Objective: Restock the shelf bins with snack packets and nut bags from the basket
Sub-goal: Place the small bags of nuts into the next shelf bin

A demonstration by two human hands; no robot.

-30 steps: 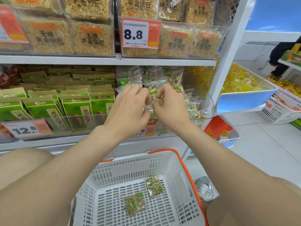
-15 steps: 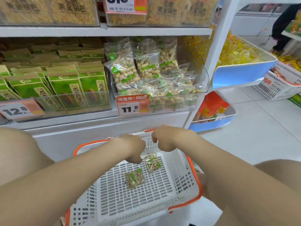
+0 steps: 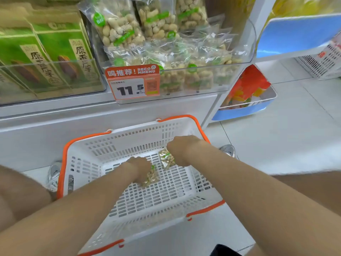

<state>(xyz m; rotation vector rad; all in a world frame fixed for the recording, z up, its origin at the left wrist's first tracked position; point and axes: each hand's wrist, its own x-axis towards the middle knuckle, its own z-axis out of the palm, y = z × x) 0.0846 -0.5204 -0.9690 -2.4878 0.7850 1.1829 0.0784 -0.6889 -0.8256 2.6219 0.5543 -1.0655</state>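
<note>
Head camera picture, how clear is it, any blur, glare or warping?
Head view: even, soft light with faint shadows; the price tag reads sharp; the green packets at left and the floor at right smear with motion blur; glare streaks the clear bin; the wide lens bends the shelf post.

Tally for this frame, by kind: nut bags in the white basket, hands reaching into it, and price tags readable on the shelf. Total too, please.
Nut bags in the basket: 2, the left nut bag and the right nut bag
Hands in the basket: 2, the left hand and the right hand
Price tags: 1, the orange price tag
Total: 5
</note>
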